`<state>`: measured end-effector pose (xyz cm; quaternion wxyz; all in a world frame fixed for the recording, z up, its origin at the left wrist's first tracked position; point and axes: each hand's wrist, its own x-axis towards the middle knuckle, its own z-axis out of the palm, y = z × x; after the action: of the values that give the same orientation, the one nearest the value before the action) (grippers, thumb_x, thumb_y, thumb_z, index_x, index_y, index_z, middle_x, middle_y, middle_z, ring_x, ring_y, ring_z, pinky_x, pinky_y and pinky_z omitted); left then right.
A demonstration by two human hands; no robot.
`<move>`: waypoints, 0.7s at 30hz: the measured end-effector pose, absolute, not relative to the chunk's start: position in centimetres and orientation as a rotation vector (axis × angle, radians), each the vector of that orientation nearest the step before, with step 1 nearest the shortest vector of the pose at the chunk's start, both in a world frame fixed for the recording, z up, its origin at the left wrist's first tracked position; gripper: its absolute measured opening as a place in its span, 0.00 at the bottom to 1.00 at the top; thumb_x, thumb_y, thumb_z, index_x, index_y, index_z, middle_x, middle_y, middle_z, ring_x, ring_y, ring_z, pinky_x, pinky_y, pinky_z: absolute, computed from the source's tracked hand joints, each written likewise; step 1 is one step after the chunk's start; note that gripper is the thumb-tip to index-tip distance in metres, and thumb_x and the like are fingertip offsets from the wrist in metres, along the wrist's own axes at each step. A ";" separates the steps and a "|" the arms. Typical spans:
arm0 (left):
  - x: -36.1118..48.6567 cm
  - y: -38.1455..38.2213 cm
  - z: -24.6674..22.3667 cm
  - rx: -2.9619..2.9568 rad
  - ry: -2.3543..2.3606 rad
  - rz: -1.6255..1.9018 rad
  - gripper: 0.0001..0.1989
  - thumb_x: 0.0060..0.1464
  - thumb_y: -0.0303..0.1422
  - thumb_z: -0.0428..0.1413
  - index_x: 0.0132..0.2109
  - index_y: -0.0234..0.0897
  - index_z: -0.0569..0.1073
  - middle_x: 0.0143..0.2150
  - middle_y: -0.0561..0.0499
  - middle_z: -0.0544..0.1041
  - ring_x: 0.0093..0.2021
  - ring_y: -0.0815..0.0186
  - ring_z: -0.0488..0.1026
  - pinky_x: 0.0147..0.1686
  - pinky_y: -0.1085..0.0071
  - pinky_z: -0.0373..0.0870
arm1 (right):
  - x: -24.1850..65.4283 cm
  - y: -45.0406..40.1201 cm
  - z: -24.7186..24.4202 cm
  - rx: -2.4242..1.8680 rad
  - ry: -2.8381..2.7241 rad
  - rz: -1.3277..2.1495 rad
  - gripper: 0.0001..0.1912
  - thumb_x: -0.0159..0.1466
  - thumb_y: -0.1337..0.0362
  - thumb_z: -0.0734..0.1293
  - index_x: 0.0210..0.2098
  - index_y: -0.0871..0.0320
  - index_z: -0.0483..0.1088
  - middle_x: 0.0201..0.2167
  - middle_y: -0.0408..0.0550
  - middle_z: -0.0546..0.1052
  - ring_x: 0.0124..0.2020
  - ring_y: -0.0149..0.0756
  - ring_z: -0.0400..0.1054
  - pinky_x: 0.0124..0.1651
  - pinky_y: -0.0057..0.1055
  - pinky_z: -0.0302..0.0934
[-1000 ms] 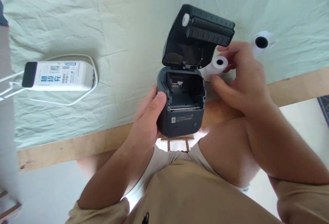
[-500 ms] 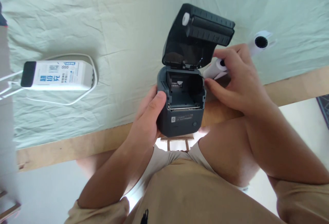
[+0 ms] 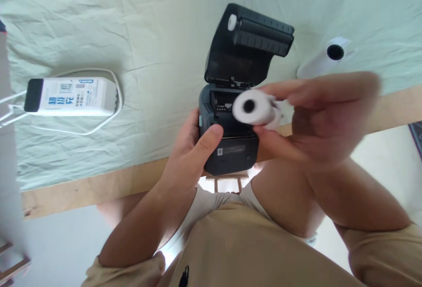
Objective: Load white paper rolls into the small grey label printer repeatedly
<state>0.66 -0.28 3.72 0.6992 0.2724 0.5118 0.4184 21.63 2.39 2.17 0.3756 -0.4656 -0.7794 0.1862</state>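
Observation:
A dark grey label printer (image 3: 231,157) is tilted near the table's front edge, its lid (image 3: 247,43) raised and its inner bay exposed. My left hand (image 3: 194,146) grips the printer's left side, the thumb over the front rim. Between the thumb and fingers of my right hand (image 3: 316,115), which is blurred, is a white paper roll (image 3: 257,107). The roll's end with the dark core hole faces left, over the right part of the bay, and hides some of it. Whether the roll touches the printer I cannot tell.
A white power bank (image 3: 75,96) with a looped white cable lies at the left on the pale green cloth (image 3: 148,27). Another white roll (image 3: 318,60) with a black core is at the right. The wooden table edge (image 3: 115,184) runs above my legs.
My right hand has picked up the paper roll from beside the printer and brought it left over the bay. The printer has shifted slightly left in my left hand.

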 end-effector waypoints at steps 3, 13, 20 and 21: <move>0.7 -0.2 3.9 0.609 1.155 0.902 0.22 0.63 0.47 0.71 0.58 0.44 0.79 0.51 0.46 0.87 0.47 0.51 0.88 0.39 0.60 0.87 | 20.4 2.8 2.0 -1.098 -1.996 0.224 0.12 0.69 0.71 0.71 0.46 0.46 0.71 0.49 0.38 0.90 0.43 0.40 0.87 0.48 0.44 0.80; 0.4 0.0 4.8 0.577 1.148 0.819 0.25 0.63 0.47 0.72 0.60 0.44 0.78 0.53 0.47 0.86 0.43 0.59 0.86 0.22 0.75 0.78 | 20.4 3.7 1.9 -1.010 -2.027 0.171 0.11 0.68 0.73 0.71 0.38 0.49 0.71 0.42 0.36 0.88 0.42 0.39 0.84 0.43 0.42 0.71; 0.5 -0.2 3.1 0.597 1.043 1.003 0.20 0.60 0.45 0.71 0.53 0.42 0.78 0.49 0.47 0.87 0.42 0.55 0.87 0.28 0.69 0.85 | 20.2 2.8 2.1 -0.816 -2.068 0.197 0.11 0.70 0.70 0.71 0.36 0.47 0.70 0.35 0.36 0.86 0.36 0.37 0.81 0.38 0.43 0.69; 0.4 -0.2 3.0 0.603 1.033 0.996 0.21 0.59 0.43 0.72 0.54 0.42 0.78 0.49 0.48 0.87 0.43 0.55 0.88 0.30 0.68 0.86 | 20.2 2.7 1.9 -0.771 -2.075 0.207 0.10 0.71 0.70 0.71 0.36 0.48 0.70 0.35 0.36 0.86 0.35 0.36 0.80 0.38 0.43 0.67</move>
<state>0.43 -0.20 3.02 0.7122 0.2719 0.4661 0.4491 20.15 2.74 1.88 0.4433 -0.3110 -0.8365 0.0836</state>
